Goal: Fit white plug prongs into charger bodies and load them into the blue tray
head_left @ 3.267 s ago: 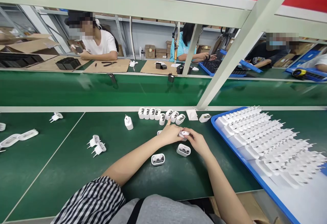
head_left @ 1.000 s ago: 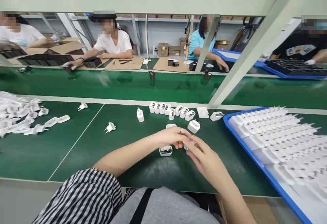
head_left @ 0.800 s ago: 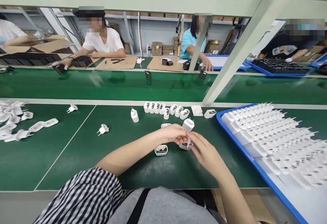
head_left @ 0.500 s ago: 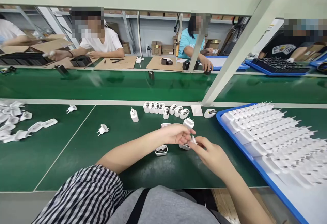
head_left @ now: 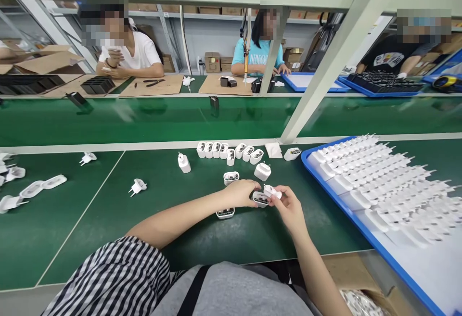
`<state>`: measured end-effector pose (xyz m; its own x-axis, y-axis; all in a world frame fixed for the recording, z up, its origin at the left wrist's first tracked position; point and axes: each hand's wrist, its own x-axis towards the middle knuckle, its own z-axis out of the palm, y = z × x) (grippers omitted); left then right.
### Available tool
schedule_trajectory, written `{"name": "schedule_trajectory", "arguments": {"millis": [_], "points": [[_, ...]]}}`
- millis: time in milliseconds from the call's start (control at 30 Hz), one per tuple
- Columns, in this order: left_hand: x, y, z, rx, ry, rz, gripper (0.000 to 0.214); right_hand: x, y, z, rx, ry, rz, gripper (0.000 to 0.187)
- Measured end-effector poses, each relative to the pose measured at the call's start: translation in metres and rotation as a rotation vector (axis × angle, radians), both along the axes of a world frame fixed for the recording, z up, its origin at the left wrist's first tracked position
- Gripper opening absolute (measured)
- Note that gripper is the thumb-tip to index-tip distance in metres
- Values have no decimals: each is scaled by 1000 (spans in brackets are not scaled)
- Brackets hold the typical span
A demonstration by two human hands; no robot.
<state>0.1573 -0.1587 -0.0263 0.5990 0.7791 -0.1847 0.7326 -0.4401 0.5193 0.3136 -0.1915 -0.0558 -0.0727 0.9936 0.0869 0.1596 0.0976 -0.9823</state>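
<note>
My left hand (head_left: 242, 194) is closed around the side of an open white charger housing (head_left: 260, 200), whose dark inner parts show from above. In my right hand (head_left: 288, 204) is a white plug cap (head_left: 271, 191), pinched between thumb and fingers just over the right side of that housing. Another open housing (head_left: 231, 177) stands behind my left hand, and one more (head_left: 225, 213) is partly covered by my left wrist. A closed white charger (head_left: 263, 171) with pins lies just beyond my hands.
Several open housings (head_left: 216, 150) stand in a row along the bench's far edge. At right is a blue-rimmed tray (head_left: 335, 210) full of white plug parts. Loose plug caps (head_left: 138, 187) lie to the left. Co-workers sit across the green belt (head_left: 159, 121); a slanted post (head_left: 325, 66) rises ahead.
My left hand has come down onto the open housing. My right hand has turned the plug cap, which now shows over the housing. The view has shifted slightly.
</note>
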Motion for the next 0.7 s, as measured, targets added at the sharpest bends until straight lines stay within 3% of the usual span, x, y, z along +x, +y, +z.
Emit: {"name": "schedule_trajectory", "arguments": {"millis": [133, 233, 433, 533, 700], "points": [[-1, 2, -1, 37, -71, -6, 37, -1, 2, 1, 51, -114, -35, 14], [-2, 3, -3, -30, -131, -10, 47, 1, 4, 3, 80, -216, -14, 17], [0, 4, -7, -50, -154, -40, 36, 6, 0, 10, 333, -602, 162, 28], [1, 2, -6, -26, -139, -43, 33, 6, 1, 10, 441, -694, 177, 22], [1, -3, -4, 10, -114, -13, 40, 8, 3, 4, 342, -639, 145, 20]]}}
